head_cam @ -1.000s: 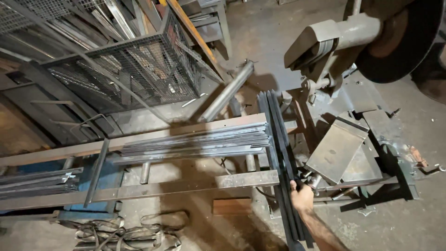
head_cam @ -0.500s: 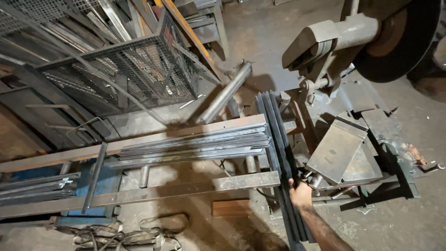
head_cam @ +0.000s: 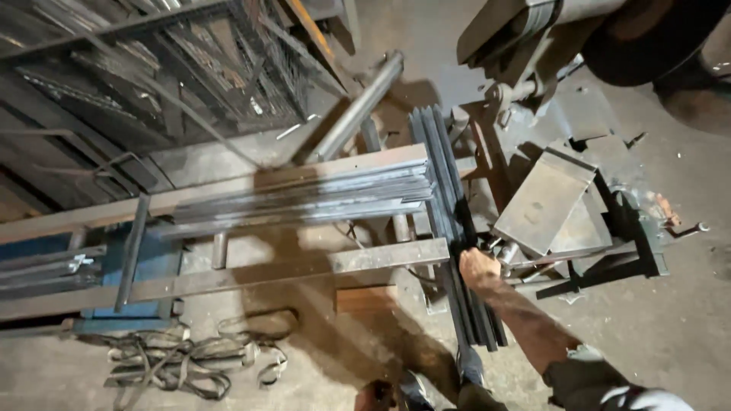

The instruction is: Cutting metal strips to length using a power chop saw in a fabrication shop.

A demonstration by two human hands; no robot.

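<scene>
The right hand [head_cam: 478, 268] reached forward on an extended forearm, knuckles up, fingers curled down in a closed grip. The left hand was out of view.

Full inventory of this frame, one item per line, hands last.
Flat steel bars: a bundle, exact count unclear, dark grey, lying lengthwise across the support rack toward the saw, gripped near their close end.
Cut steel strips: a stack, grey, lying crosswise on the rack.
Support rack: one, rusty steel rails, centre left.
Chop saw: one, grey with a dark disc guard, top right.
Slanted metal plate: one, grey, on the saw base at right.
Round tube: one, grey, leaning at top centre.
Wire mesh panels: several, dark, top left.
Strap: one tangled heap, dull grey, on the floor at bottom left.
Right hand: closed on the flat steel bars.
Left hand: not in view.
</scene>
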